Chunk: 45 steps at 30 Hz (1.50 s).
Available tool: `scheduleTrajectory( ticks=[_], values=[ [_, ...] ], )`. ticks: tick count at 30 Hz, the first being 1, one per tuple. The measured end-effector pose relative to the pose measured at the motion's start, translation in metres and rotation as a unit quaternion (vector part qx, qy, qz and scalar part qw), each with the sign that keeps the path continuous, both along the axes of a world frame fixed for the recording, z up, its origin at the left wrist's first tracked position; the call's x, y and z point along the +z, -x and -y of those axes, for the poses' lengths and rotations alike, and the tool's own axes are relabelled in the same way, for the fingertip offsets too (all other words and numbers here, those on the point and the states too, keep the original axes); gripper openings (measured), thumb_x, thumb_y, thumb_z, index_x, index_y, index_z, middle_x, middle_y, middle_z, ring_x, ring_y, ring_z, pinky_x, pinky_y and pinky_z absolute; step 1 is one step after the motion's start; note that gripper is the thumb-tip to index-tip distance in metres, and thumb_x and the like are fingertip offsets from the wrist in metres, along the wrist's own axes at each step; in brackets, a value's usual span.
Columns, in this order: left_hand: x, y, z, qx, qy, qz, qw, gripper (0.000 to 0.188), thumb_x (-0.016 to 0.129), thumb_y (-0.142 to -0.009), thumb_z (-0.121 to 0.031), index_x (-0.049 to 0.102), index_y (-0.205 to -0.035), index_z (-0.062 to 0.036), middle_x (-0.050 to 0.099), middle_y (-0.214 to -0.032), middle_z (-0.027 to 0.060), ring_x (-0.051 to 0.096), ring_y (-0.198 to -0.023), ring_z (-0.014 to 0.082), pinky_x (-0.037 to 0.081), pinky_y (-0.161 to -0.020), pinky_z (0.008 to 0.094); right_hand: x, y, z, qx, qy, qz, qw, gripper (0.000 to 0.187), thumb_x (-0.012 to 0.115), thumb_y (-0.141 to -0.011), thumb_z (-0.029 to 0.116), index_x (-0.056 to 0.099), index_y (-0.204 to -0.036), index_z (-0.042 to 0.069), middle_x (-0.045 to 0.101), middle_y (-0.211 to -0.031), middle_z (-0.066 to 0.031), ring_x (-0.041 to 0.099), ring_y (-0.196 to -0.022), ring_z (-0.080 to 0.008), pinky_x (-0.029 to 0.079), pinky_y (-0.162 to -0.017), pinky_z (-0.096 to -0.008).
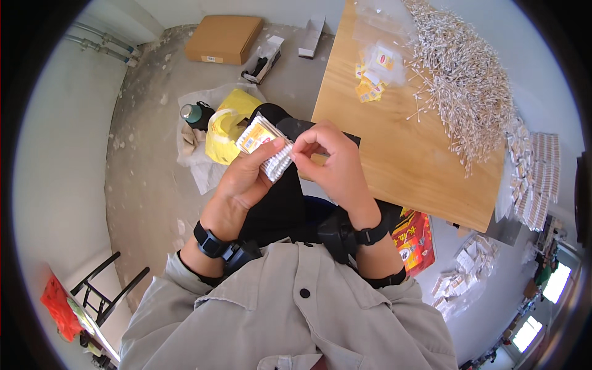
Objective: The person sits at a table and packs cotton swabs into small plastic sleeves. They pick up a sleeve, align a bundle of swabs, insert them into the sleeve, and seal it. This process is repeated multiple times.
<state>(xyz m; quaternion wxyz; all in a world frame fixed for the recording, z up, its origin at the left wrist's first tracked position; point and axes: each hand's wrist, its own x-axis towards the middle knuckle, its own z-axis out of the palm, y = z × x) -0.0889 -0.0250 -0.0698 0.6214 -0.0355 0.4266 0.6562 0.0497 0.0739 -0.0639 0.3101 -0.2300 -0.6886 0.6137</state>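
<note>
My left hand [245, 180] grips a flat clear packet of cotton swabs [254, 134] that has a yellow and white label. White swab tips line the packet's edges, and my left thumb presses on its face. At the packet's right end is my right hand [330, 157], thumb and index finger pinched together. Whether the pinch holds the packet's edge or something small is too fine to make out. Both hands are over my lap, left of the wooden table [394, 148].
Loose cotton swabs [459, 74] pile on the table's far right, beside plastic bags [383, 61] and yellow labels [370, 91]. Packed swabs [535, 179] stack beyond its right edge. On the floor are a cardboard box [223, 39], yellow bag [229, 132] and teal bottle [191, 113].
</note>
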Motion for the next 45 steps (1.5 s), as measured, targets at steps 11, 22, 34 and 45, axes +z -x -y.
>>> scheduleTrajectory(
  ticks=[11,22,34,45],
  values=[
    [0.007,-0.009,-0.004,0.054,-0.076,-0.003,0.996,0.017,0.067,-0.092,-0.013,0.062,-0.107,-0.0076,0.069,-0.099,0.0053,0.069,-0.09,0.0167,0.057,-0.077,0.0308,0.003,-0.008,0.024,-0.058,0.092,0.035,0.993,0.014,0.072,-0.086,0.012,0.065,-0.086,0.0,0.064,-0.078,-0.0034,0.058,-0.067,-0.0077,0.048,-0.062,-0.0236],
    [0.018,-0.021,-0.01,0.11,-0.114,-0.035,0.987,0.017,0.068,-0.092,-0.011,0.061,-0.106,-0.0051,0.068,-0.097,0.0055,0.068,-0.089,0.0168,0.055,-0.079,0.0303,0.022,-0.017,0.048,-0.151,0.09,-0.065,0.982,0.011,0.074,-0.084,0.01,0.066,-0.086,0.003,0.058,-0.084,-0.0016,0.056,-0.072,-0.0061,0.044,-0.057,-0.0216],
    [0.023,-0.041,-0.008,0.119,-0.134,-0.06,0.982,0.019,0.064,-0.095,-0.016,0.059,-0.111,-0.007,0.067,-0.098,0.0045,0.066,-0.088,0.0158,0.055,-0.076,0.0315,0.008,-0.02,0.053,-0.143,0.096,-0.111,0.979,0.01,0.076,-0.082,0.01,0.066,-0.083,0.005,0.055,-0.093,-0.0008,0.054,-0.075,-0.0077,0.039,-0.058,-0.0222],
    [0.013,-0.052,-0.009,0.032,-0.168,-0.003,0.985,0.026,0.065,-0.093,-0.013,0.061,-0.118,-0.0038,0.067,-0.11,0.0055,0.065,-0.098,0.0161,0.053,-0.087,0.0305,0.027,-0.05,0.027,-0.257,-0.122,-0.016,0.959,0.009,0.072,-0.083,0.004,0.065,-0.089,0.002,0.061,-0.083,-0.0047,0.06,-0.075,-0.0138,0.044,-0.065,-0.0268]
  ],
)
